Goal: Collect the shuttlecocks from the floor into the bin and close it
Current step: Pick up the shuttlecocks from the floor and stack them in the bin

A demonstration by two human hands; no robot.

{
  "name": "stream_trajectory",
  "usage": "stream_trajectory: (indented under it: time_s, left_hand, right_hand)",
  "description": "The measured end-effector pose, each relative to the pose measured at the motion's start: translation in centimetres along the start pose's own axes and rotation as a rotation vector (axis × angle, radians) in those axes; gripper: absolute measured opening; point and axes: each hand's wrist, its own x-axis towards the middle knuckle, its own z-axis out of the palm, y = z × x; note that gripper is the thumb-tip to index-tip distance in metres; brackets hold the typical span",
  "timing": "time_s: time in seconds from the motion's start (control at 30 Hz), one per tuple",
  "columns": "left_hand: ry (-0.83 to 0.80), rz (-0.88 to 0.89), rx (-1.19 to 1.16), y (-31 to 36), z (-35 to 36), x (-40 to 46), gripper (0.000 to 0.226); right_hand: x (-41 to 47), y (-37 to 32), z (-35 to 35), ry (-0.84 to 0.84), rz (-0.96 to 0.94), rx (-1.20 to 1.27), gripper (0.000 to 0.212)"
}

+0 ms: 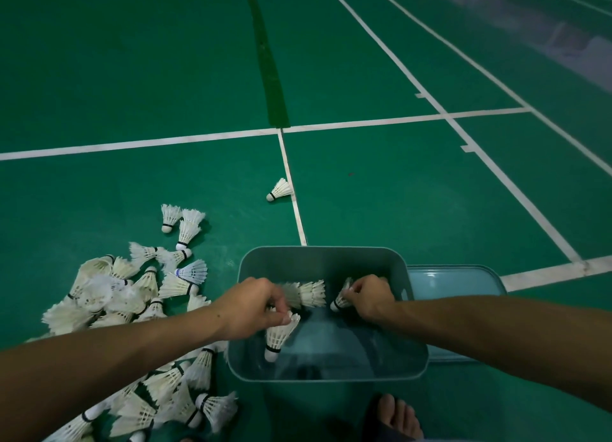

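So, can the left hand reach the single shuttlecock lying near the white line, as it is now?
Probably not yet. The left hand holds a shuttlecock over the bin, and the lone shuttlecock lies farther out on the floor, beyond the bin's far rim. Nothing blocks the path; the person would likely have to lean forward.

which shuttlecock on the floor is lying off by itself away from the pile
The lone shuttlecock beside the white centre line, beyond the bin; the others cluster left.

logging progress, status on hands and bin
Left hand and right hand each gripping a shuttlecock over open bin. Pile remains on floor. Nothing blocking.
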Motion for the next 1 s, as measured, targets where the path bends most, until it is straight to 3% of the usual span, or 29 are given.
stream_trajectory:
  time_s: [0.33,0.73,0.8,0.87,1.0]
  left_hand:
    - [0.075,-0.004,0.022,-0.2,0.6,0.3,0.002]
    - [0.079,0.019,0.005,-0.8,1.1,0.5,0.003]
    - [0.074,0.027,0.017,-0.7,1.1,0.6,0.005]
    - [0.080,0.033,0.031,-0.6,0.9,0.9,0.006]
    - [0.100,0.034,0.015,-0.1,0.5,1.9,0.006]
  right_hand:
    - [0.6,-1.4,1.7,-0.061,0.009,0.084,0.017]
    - [1.2,-1.5,0.2,-0.222,0.066,0.087,0.035]
    - [0.4,-2.1,-0.9,-0.154,-0.037,-0.096,0.025]
    - [-1.4,-2.9,-1.9,-0.101,-0.263,-0.172,0.019]
    - [-6.7,-4.6,-3.8,-0.134,-0.770,-0.263,0.043]
